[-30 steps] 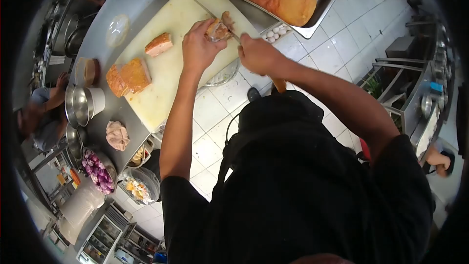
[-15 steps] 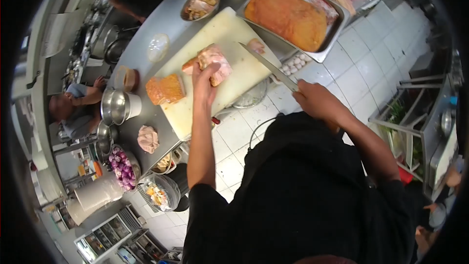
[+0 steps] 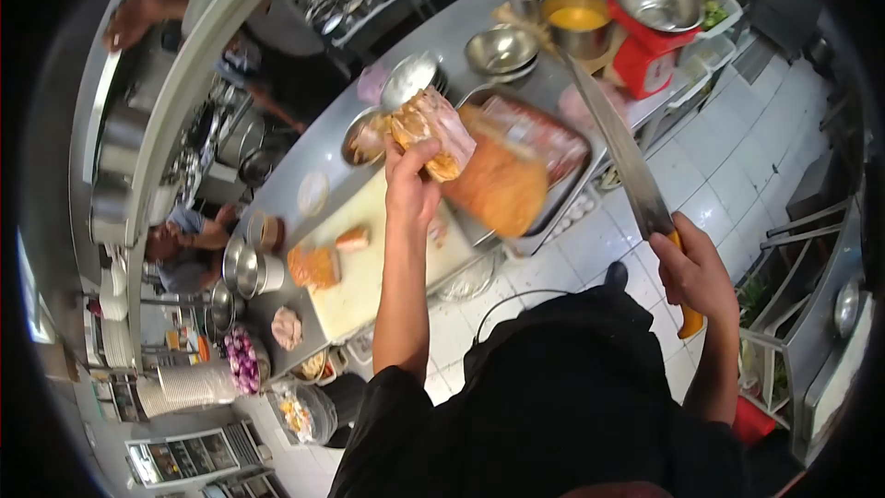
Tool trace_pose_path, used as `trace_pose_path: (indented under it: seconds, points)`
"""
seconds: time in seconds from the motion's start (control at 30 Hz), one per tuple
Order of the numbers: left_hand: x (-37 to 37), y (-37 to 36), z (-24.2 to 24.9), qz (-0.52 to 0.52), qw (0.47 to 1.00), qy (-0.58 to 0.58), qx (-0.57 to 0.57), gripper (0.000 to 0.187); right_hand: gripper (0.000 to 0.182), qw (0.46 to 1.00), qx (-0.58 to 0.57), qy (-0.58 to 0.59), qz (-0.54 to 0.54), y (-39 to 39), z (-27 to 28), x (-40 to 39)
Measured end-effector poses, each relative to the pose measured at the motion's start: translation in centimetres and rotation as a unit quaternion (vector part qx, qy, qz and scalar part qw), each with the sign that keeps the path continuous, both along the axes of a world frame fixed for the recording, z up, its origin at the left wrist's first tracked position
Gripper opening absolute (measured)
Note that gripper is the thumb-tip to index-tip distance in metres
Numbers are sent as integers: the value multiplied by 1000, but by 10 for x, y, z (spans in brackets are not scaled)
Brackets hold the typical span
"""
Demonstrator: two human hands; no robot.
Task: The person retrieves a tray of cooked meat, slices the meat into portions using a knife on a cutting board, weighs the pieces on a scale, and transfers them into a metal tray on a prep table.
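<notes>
My left hand grips a thick piece of meat, pale on one face and orange-brown on the other, raised above the cutting board. In my right hand is a long knife with a yellow handle, its blade pointing up and away over the floor side. On the white cutting board lie an orange-skinned meat chunk and a smaller piece. Behind the held piece, a metal tray contains a large orange-coated slab of meat.
Steel bowls, a pot of yellow liquid and a red scale stand at the table's far end. A bowl of purple onions and a lump of pale meat are at the left. Other people are across the table.
My left hand has lifted the meat piece off the board toward the tray. My right hand has swung the knife up and away to the right. The camera view has shifted.
</notes>
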State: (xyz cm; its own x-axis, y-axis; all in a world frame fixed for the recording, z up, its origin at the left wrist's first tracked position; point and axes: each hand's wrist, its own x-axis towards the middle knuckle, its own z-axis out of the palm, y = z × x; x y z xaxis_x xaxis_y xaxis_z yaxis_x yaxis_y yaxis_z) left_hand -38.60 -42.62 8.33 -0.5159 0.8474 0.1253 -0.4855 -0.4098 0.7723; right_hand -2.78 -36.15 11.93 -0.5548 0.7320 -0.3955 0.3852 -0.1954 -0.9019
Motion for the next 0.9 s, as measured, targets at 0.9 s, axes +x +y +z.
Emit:
trace_pose_path:
  seconds: [0.9]
  points:
    - [173, 439, 47, -25, 580, 755, -305, 89, 22, 954, -35, 20, -297, 118, -33, 215]
